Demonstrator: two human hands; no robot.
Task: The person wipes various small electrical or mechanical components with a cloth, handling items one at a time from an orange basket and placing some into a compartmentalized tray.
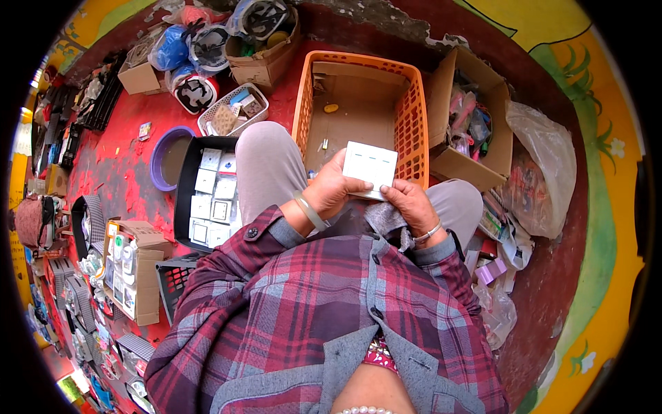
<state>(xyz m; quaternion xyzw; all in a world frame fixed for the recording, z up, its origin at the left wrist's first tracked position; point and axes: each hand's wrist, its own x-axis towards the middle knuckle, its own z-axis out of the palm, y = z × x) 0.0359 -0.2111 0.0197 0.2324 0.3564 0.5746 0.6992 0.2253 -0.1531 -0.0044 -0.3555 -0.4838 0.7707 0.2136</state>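
Note:
A white square wall-switch panel (370,164) with three short dark marks across its face is held up over my lap. My left hand (328,190) grips it by the left side, thumb on the lower front edge. At the lower right corner, my right hand (412,210) pinches the panel with its thumb. A grey cloth (386,219) hangs under the panel against my right hand; its hold on the cloth is partly hidden. Beyond my hands stands an orange plastic basket (301,103) lined with cardboard, with a small yellow piece (331,108) inside.
Left of my knee, a black tray (183,200) holds several white switch panels. Near it are a purple basin (158,162) and a white basket (258,123) of small parts. Helmets (195,92) lie at the back. An open cardboard box (441,148) stands to the right.

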